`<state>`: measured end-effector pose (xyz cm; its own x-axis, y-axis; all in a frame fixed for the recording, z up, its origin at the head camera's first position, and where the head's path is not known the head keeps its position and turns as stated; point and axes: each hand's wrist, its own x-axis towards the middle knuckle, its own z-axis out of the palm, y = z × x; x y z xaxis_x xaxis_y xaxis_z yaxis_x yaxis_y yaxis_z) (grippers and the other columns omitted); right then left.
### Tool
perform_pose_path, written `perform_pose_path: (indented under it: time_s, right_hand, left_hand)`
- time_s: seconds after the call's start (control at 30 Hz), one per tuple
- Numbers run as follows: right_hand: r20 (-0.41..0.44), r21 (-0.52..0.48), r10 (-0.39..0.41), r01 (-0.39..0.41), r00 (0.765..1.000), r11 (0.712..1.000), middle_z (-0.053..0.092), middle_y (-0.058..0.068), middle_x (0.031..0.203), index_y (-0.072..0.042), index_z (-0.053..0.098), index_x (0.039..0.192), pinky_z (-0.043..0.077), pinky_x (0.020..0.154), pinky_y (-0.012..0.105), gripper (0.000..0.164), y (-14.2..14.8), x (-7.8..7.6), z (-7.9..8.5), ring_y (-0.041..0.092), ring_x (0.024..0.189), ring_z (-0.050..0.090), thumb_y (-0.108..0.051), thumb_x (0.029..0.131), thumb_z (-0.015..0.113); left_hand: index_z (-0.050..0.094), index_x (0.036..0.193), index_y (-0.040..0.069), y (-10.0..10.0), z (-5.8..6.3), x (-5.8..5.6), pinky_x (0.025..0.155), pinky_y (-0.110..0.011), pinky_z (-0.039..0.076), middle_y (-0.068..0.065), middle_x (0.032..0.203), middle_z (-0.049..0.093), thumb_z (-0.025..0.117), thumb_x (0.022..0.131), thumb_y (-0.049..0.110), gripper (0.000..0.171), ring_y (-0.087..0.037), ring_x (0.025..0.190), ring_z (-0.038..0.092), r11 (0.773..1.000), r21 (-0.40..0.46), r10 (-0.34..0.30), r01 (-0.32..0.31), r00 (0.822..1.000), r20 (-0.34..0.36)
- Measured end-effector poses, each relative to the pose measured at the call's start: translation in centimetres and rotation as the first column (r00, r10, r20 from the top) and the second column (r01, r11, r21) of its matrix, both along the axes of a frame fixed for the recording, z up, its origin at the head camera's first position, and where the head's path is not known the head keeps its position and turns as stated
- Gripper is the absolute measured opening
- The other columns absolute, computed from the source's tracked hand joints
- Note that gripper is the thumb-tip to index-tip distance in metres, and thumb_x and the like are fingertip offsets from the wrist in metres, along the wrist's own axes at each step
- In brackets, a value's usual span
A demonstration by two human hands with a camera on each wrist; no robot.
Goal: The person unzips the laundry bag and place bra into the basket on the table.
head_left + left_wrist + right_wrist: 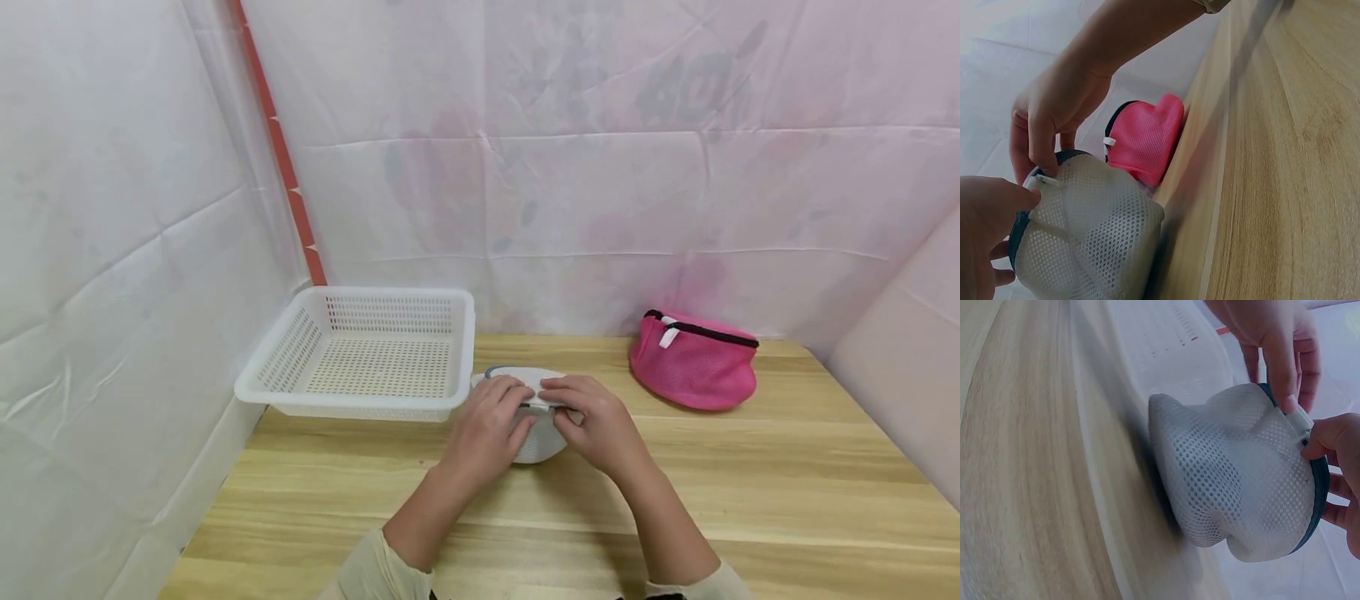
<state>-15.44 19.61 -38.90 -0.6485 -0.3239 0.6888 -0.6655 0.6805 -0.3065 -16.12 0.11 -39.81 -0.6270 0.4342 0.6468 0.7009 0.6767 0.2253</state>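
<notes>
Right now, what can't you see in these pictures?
Head view: parts of the white mesh bag, behind the left hand and right hand.
Left wrist view: some of the left hand, past the left edge.
Right wrist view: some of the white basket, past the top edge.
All views: the bag's inside, hidden by its sides.

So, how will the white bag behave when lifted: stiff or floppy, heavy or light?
The white bag is probably floppy, since its mesh dents and bulges. It should be light if empty, being mostly open mesh. Its dark zipper edge may be firmer, showing a smooth curve.
</notes>
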Motion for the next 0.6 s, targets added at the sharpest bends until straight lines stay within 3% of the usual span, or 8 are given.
perform_pose_path:
  time_s: [0.2,0.37,0.6]
  right_hand:
    - [-0.019,-0.013,0.068,-0.069,0.997,0.998,0.074,0.003,0.105,-0.010,0.077,0.096,0.051,0.086,0.017,0.032,-0.12,0.20,0.26,0.021,0.100,0.068,0.010,0.072,0.070]
    - [-0.007,-0.025,0.108,-0.108,0.994,0.994,0.073,0.005,0.105,-0.008,0.076,0.097,0.044,0.096,0.008,0.029,-0.14,0.30,0.50,0.023,0.102,0.067,0.009,0.073,0.072]
    - [-0.012,-0.031,0.132,-0.133,0.991,0.991,0.071,0.009,0.108,-0.006,0.075,0.100,0.038,0.108,0.012,0.033,-0.19,0.26,0.57,0.026,0.105,0.064,0.007,0.071,0.079]
  left_hand:
    - [0.069,0.098,0.013,-0.09,-0.13,-0.11,0.092,-0.031,0.051,0.002,0.100,0.066,0.079,0.083,0.017,0.019,-0.017,0.099,0.061,0.997,0.079,0.006,-0.001,0.998,-0.057]
    - [0.070,0.096,0.015,-0.22,-0.28,-0.04,0.087,-0.031,0.052,0.004,0.097,0.066,0.077,0.084,0.019,0.014,-0.016,0.097,0.061,0.995,0.103,0.021,-0.016,0.999,-0.049]
    - [0.070,0.096,0.017,-0.26,-0.74,-0.15,0.076,-0.031,0.053,0.005,0.096,0.066,0.075,0.087,0.023,0.011,-0.014,0.094,0.062,0.991,0.119,0.066,-0.060,0.997,-0.047]
